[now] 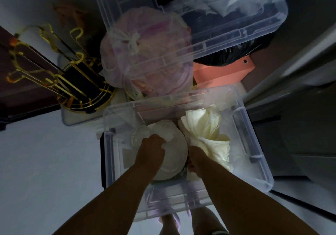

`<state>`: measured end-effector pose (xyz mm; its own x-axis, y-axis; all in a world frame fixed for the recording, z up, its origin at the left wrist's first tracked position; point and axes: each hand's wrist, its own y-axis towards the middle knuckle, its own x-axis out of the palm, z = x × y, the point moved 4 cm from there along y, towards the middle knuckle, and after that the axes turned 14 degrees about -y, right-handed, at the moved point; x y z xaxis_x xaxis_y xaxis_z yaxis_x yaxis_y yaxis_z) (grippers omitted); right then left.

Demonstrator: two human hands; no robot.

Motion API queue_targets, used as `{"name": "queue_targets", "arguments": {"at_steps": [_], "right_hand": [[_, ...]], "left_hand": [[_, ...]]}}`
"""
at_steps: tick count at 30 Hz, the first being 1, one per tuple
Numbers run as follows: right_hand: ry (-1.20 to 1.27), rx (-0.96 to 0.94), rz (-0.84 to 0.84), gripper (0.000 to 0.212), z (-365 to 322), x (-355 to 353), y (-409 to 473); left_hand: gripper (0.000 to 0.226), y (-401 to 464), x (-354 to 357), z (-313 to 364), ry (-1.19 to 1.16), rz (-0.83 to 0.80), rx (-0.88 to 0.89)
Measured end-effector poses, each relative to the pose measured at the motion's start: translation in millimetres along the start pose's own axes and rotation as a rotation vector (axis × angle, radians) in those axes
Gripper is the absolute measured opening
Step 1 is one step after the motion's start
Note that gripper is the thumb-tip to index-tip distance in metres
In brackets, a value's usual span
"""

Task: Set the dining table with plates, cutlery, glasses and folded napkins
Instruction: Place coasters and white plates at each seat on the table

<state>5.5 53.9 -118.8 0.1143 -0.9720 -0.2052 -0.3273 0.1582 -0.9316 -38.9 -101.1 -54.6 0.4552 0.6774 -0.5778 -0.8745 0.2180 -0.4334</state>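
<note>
Both my hands reach down into an open clear plastic storage bin point(254, 136) on the floor. My left hand point(151, 148) grips the left edge of a stack of white plates point(174, 149) wrapped in thin white material. My right hand point(197, 159) holds the stack's right edge, its fingers hidden below the rim. A smaller beaded glass plate point(138, 134) leans left of the stack. Cream folded napkins point(205, 125) stand bunched in the bin's right half.
A gold wire rack point(60, 67) stands at the left on a lid. A tied translucent bag point(145, 52) of pinkish items, a pink box point(221, 70), a black bag point(227, 52) and a second clear bin point(200, 20) crowd behind. Pale floor spreads left.
</note>
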Motion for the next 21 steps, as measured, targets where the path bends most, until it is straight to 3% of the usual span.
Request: {"name": "queue_targets", "arguments": {"at_steps": [5,12,15,17,21], "right_hand": [[0.099,0.015,-0.037,0.049,-7,8,-3],[-0.157,-0.025,0.072,0.055,-24,8,12],[-0.201,0.072,0.059,0.074,-22,8,17],[-0.196,0.019,0.052,0.084,-21,8,29],[-0.121,-0.021,0.039,0.065,-24,6,35]], "left_hand": [[0.036,-12,-25,7,-0.202,0.081,0.025],[0.037,-25,-50,7,-0.293,0.163,0.045],[0.036,-30,-56,7,-0.331,0.170,0.038],[0.036,-32,-58,8,-0.308,0.170,0.045],[0.036,-31,-61,8,-0.325,0.179,0.038]]}}
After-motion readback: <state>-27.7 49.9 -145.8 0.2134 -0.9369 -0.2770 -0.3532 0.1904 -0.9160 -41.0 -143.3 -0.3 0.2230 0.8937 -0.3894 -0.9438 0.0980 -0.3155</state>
